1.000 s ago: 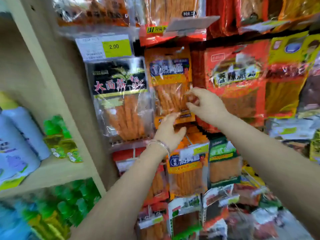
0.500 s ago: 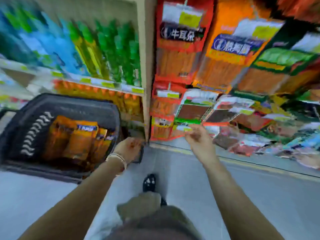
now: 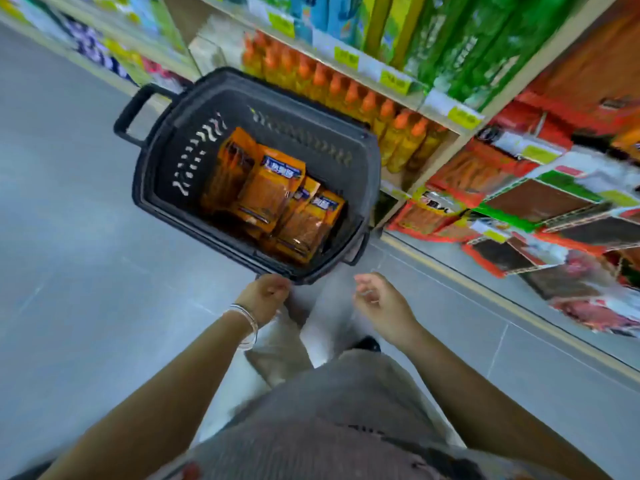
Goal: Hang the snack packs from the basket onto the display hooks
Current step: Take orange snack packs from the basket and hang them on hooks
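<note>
A black plastic basket (image 3: 166, 157) stands on the grey floor ahead of me, with several orange snack packs (image 3: 273, 188) leaning inside it. My left hand (image 3: 265, 299), with a bracelet on its wrist, hovers at the basket's near rim, fingers loosely curled and holding nothing. My right hand (image 3: 377, 299) hangs to the right of the rim, also loosely curled and empty. The display of hanging snack packs (image 3: 519, 202) on hooks is at the right, blurred.
A shelf with orange-capped bottles (image 3: 346, 88) stands right behind the basket, green and blue packages above it. The basket's handle (image 3: 133, 112) sticks out at its far left. Grey floor tiles (image 3: 69, 254) spread to the left. My legs and a dark shoe (image 3: 367, 342) are below my hands.
I have turned from the hooks down to the basket. Both hands left the hung orange pack and dropped to the basket's near rim, empty.
</note>
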`<state>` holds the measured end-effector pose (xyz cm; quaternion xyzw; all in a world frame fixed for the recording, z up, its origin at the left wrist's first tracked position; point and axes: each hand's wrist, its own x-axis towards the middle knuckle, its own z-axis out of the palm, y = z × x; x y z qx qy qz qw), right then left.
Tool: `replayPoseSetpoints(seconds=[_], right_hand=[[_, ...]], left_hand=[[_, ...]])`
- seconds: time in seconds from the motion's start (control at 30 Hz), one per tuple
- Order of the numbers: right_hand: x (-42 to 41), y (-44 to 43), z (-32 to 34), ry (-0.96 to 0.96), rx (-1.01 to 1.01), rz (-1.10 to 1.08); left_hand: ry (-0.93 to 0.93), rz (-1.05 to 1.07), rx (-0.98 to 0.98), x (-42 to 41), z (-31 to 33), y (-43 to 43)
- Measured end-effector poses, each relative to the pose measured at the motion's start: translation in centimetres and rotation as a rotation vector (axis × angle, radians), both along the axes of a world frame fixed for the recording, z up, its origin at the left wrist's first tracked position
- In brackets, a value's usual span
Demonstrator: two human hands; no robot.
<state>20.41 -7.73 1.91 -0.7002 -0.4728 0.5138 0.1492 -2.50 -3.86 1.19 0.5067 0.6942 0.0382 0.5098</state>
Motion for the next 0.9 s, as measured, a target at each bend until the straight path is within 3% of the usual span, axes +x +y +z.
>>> replayPoseSetpoints(seconds=[0.2,0.43,0.67,0.9], right_hand=[[-6.8,9.9,-1.6,-0.017,-0.011,0.025],[-10.7,16.6,-9.3,-0.041,-0.252,-0.019],[-12.8,21.1,-18.6,-0.064,-0.364,-0.083],[-15.0,25.9,-26.4,0.032,-0.469,-0.361]], left_hand=[[-0.044,-0.065,-0.043,-6.3,-1.1,10.6],[-0.062,-0.001,-0.066,-10.2,-6.1,20.5],[0.002,-0.048,-0.218,-10.8,-12.7,25.0],[-0.022,-0.008,-0.303,-11.7,-16.8,26.1]])
